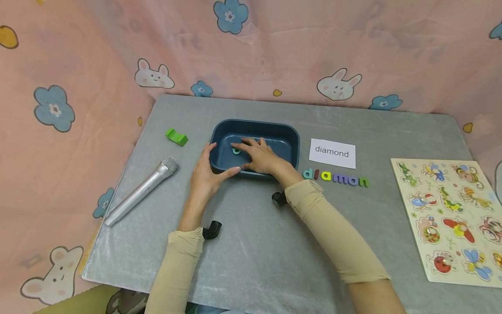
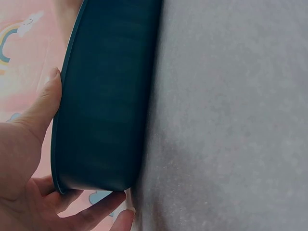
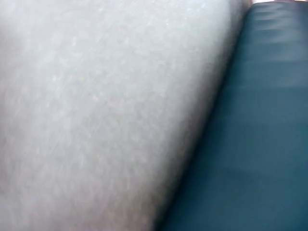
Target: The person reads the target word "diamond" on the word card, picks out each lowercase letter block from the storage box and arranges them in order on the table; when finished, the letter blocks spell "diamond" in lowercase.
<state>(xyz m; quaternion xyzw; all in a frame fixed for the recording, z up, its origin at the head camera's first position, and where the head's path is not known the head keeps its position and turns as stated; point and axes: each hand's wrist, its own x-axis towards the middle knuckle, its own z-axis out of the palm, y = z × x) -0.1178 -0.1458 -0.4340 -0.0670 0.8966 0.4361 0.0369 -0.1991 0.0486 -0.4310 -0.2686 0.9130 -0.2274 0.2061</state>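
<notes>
A dark blue rectangular tub (image 1: 255, 126) sits on the table. My left hand (image 1: 207, 174) grips its near left corner, and in the left wrist view the thumb lies along the rim of the tub (image 2: 106, 96) while the fingers bend round the end wall. My right hand (image 1: 260, 157) reaches down inside the tub with fingers spread. Close to its fingertips lies a small teal letter (image 1: 236, 151); whether they touch it cannot be told. The right wrist view shows only the tub's outer wall (image 3: 255, 144) and the tabletop.
Right of the tub lies a white card (image 1: 332, 153) reading "diamond", with a row of coloured letters (image 1: 335, 178) below it. A wooden insect puzzle board (image 1: 447, 218) lies far right. A silver microphone (image 1: 143, 189) and a green block (image 1: 176, 137) lie left.
</notes>
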